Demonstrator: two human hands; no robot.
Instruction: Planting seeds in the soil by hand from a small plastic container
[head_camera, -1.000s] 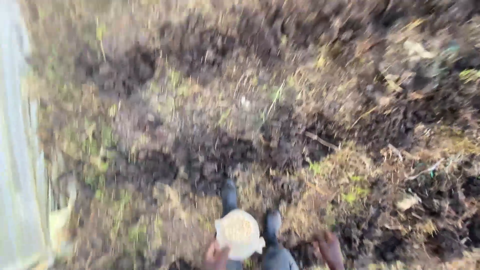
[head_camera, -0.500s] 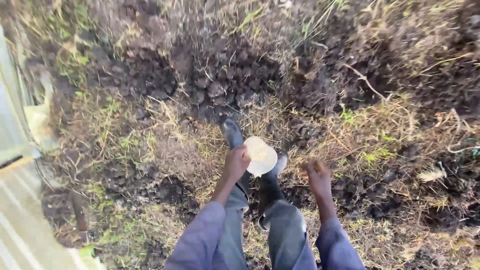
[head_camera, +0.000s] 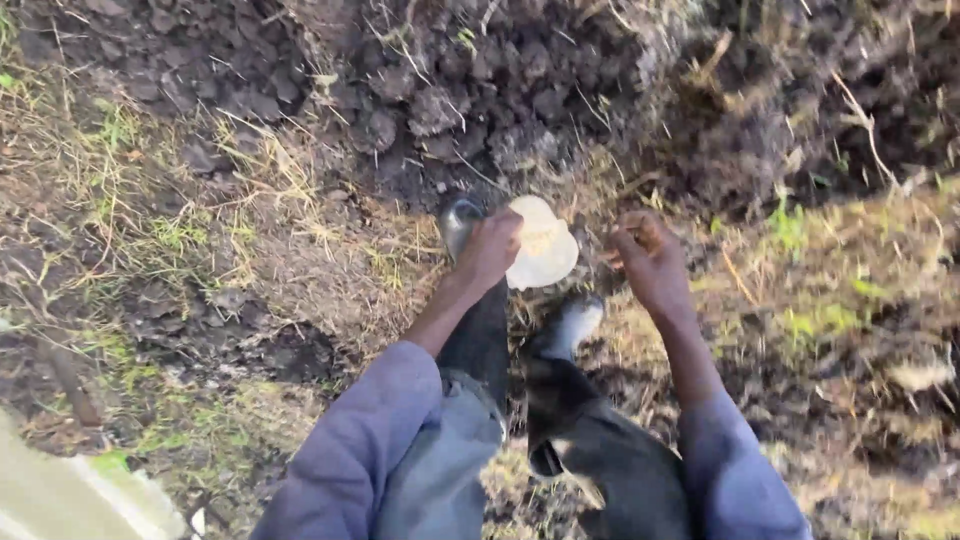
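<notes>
My left hand grips a small white cup full of pale seeds, holding it out in front of my legs. To the right of the cup, my right hand hangs with its fingers curled inward; whether it holds seeds I cannot tell. Both arms wear blue-grey sleeves. Below the hands stand my two dark rubber boots on dry grass. Just beyond the cup lies a patch of dug dark soil clods.
Dry straw and green tufts cover the ground at the left and right. More turned earth lies at the upper right. A pale sheet edge shows at the bottom left corner.
The view has tilted down and forward toward the dug soil. Both hands have risen in the frame, and the right hand has come closer to the cup. My feet stepped forward.
</notes>
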